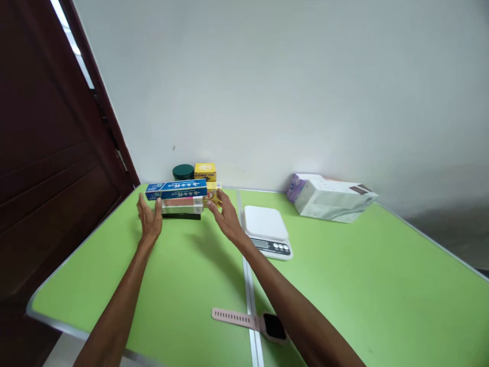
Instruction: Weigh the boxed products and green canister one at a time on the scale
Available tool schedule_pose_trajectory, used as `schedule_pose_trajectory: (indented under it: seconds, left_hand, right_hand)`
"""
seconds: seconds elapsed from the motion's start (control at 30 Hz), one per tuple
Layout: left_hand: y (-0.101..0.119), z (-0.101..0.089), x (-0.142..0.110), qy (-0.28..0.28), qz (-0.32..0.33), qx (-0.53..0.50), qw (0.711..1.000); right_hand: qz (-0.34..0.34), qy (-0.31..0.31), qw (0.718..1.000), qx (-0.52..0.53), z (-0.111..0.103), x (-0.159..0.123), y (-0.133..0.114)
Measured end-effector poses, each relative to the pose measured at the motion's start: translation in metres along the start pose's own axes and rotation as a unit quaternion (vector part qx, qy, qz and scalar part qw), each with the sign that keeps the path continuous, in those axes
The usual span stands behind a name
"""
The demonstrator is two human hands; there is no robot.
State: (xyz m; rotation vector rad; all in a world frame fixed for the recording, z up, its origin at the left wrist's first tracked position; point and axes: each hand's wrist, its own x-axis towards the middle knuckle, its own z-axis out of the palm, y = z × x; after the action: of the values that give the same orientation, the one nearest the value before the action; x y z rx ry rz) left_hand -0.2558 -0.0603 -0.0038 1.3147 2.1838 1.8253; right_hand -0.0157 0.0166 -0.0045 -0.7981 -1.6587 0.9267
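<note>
A blue toothpaste box (183, 189) lies on top of a small stack at the back left of the table. Under it are a pink and white box (182, 205) and a thin black box (181, 216). My left hand (150, 220) is at the stack's left end, thumb and fingers apart. At the other end, my right hand (228, 216) has its fingers spread beside a yellow box (212, 192). Whether the fingertips press on the boxes is hard to tell. Behind the stack stand a green-lidded jar (183, 171) and another yellow box (205, 171).
A white kitchen scale (266, 224) sits right of my right hand. Farther right, a white carton (334, 200) and a purple pack (296, 187) lean near the wall. A pink-strapped smartwatch (244, 320) lies near the front, partly under my right forearm. The green table (183, 285) has a metal seam.
</note>
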Motion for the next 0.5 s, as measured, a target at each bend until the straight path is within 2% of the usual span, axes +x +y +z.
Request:
schedule_pose_trajectory:
  seconds: [0.1,0.17,0.27,0.37,0.43,0.5]
  left_hand:
    - [0.025,0.014,-0.025,0.043,0.097,0.022,0.994]
    - [0.047,0.033,-0.049,0.018,0.161,0.004,0.987]
    - [0.081,0.072,-0.091,-0.081,0.203,-0.036,0.975]
    - [0.115,0.114,-0.127,-0.222,0.234,-0.060,0.945]
    - [0.138,0.144,-0.140,-0.306,0.239,-0.070,0.919]
    - [0.163,0.177,-0.144,-0.366,0.210,-0.084,0.903]
  right_hand:
    - [-0.016,0.018,0.999,-0.032,-0.041,-0.027,-0.001]
    - [-0.021,0.054,0.997,-0.050,-0.074,-0.045,0.003]
    - [-0.001,0.153,0.985,-0.081,-0.131,-0.068,0.019]
    - [0.029,0.268,0.954,-0.132,-0.193,-0.082,0.042]
    - [0.047,0.338,0.927,-0.157,-0.236,-0.084,0.059]
    - [0.074,0.394,0.903,-0.158,-0.276,-0.079,0.074]
